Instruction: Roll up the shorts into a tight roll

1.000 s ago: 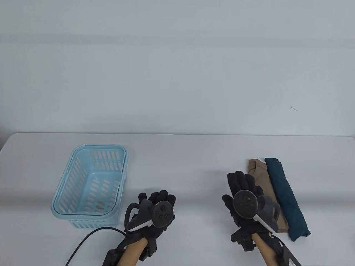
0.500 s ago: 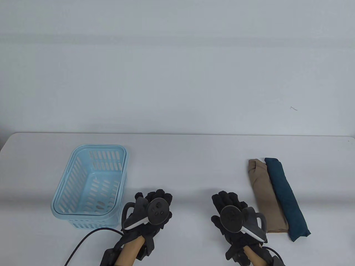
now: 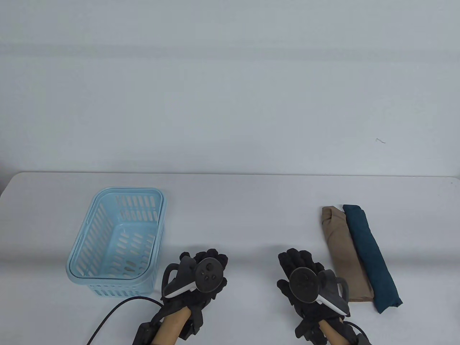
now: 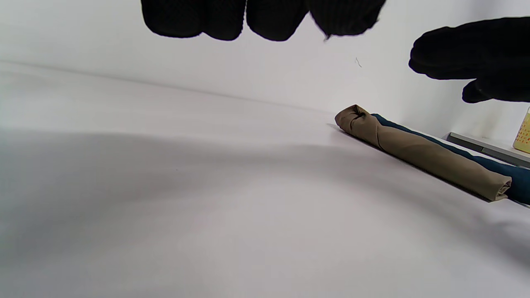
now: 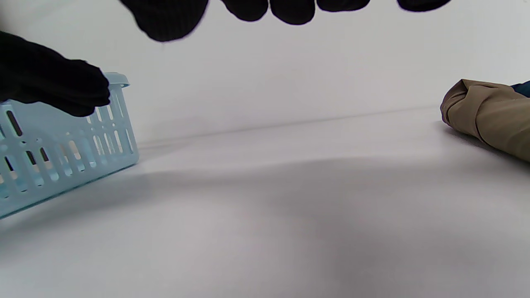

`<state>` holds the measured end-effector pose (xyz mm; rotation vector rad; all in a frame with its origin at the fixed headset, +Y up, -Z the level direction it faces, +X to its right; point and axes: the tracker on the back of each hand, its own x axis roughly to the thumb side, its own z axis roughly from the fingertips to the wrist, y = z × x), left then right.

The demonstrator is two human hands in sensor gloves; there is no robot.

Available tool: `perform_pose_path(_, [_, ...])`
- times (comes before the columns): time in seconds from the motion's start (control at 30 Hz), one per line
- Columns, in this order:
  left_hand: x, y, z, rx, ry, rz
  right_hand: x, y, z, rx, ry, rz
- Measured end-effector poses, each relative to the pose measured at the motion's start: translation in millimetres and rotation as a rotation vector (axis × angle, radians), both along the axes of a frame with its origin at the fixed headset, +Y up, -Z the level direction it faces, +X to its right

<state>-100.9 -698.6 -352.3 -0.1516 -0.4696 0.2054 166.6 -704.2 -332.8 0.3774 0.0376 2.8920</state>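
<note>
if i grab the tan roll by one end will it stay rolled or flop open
The tan roll is soft cloth, so lifted by one end it would probably sag. Its near end shows loose layers with nothing tying them, so it may unwind. It lies against the teal roll, which likely stops it rolling that way.

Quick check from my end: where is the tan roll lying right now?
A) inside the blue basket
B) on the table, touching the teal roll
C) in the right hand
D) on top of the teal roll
B: the tan roll lies on the table alongside the teal roll, their long sides touching; neither hand holds it.
</note>
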Motion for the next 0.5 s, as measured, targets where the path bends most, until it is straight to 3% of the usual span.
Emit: perform_pose_path(0.5, [4.0, -1.9, 1.5, -0.013, -0.012, -0.010, -5.5, -3.3, 1.3, -0.006, 0.021, 0.009])
